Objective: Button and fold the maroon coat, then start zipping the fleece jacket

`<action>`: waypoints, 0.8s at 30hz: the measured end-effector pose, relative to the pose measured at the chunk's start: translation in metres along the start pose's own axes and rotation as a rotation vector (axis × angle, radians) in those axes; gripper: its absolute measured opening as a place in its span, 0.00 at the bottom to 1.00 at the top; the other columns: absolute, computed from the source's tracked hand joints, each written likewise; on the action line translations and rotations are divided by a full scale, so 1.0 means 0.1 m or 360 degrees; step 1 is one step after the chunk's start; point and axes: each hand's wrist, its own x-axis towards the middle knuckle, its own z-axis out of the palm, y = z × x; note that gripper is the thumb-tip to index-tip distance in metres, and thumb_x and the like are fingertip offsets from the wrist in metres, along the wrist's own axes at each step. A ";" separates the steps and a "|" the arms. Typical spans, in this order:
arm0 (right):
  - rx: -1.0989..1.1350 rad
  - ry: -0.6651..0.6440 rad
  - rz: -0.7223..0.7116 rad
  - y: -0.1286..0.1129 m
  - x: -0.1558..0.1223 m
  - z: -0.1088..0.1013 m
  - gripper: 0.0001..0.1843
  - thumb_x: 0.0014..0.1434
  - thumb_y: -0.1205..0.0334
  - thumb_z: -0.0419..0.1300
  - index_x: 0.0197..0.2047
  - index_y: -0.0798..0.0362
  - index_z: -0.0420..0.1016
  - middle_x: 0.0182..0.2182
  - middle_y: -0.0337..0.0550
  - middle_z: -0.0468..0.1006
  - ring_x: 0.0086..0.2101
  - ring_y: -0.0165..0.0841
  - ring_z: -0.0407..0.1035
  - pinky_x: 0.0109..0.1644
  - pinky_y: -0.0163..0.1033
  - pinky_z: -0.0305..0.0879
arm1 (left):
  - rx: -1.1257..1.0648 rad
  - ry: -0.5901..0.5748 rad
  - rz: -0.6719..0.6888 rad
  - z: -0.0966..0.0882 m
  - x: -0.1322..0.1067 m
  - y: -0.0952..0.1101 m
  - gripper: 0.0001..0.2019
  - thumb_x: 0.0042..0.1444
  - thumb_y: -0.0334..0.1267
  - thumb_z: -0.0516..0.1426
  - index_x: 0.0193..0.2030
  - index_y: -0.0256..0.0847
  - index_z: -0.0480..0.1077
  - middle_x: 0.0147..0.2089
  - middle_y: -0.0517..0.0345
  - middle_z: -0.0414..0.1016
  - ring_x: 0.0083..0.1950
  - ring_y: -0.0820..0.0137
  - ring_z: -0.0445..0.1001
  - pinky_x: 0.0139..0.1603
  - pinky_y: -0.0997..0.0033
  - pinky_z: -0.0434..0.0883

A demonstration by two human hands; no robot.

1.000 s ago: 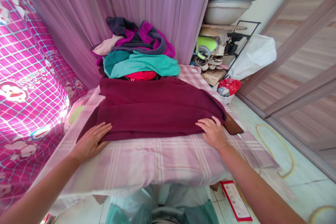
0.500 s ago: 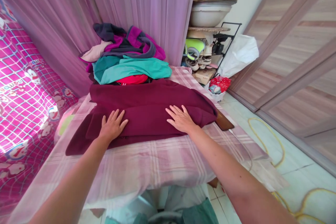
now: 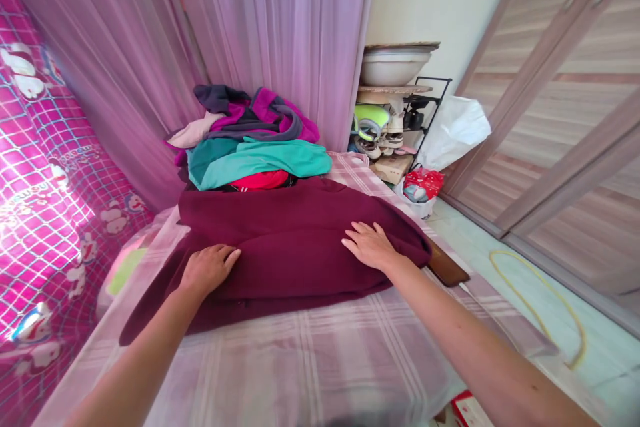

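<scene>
A maroon garment (image 3: 290, 240) lies spread across a table covered with a pink plaid cloth (image 3: 320, 353). My left hand (image 3: 207, 268) rests palm down on the garment's left part, fingers together and pointing right. My right hand (image 3: 369, 245) lies flat on its right part, fingers stretched out and apart. Neither hand holds anything. Behind the garment sits a pile of clothes (image 3: 250, 140) in teal, red, purple and grey.
A dark flat phone-like object (image 3: 447, 269) pokes out from under the garment's right edge. Purple curtains (image 3: 240, 33) hang behind. At the back right stand a shoe rack (image 3: 395, 127) with a basin on top, a white bag (image 3: 453, 133) and a red bag (image 3: 423, 183). A pink patterned sheet (image 3: 45, 200) is at left.
Both hands moved from the garment's near edge up onto its middle, then slid slightly outward. The view has tilted and shifted closer over the table.
</scene>
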 end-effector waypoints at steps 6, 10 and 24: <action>0.0105 0.0285 -0.0191 -0.43 0.33 0.01 0.28 0.70 0.47 0.43 0.67 0.46 0.65 0.68 0.48 0.60 0.67 0.42 0.53 0.69 0.60 0.42 | -0.0100 0.0287 -0.0089 0.21 0.11 0.11 0.22 0.66 0.47 0.48 0.58 0.36 0.71 0.60 0.42 0.74 0.63 0.53 0.69 0.66 0.48 0.60; 0.0143 0.0309 -0.0074 -0.38 0.37 0.47 0.25 0.70 0.51 0.44 0.63 0.48 0.70 0.63 0.48 0.69 0.62 0.41 0.62 0.67 0.58 0.51 | -0.0119 0.0318 -0.0086 0.39 0.10 0.09 0.23 0.66 0.47 0.48 0.62 0.40 0.69 0.64 0.45 0.71 0.65 0.53 0.68 0.67 0.46 0.60; 0.0152 0.0975 -0.0304 -0.13 0.26 0.85 0.22 0.70 0.55 0.46 0.51 0.53 0.79 0.49 0.47 0.81 0.49 0.39 0.75 0.59 0.49 0.64 | -0.0037 0.0461 -0.0131 0.49 0.00 0.09 0.25 0.66 0.50 0.49 0.64 0.40 0.68 0.64 0.45 0.71 0.63 0.53 0.69 0.64 0.48 0.64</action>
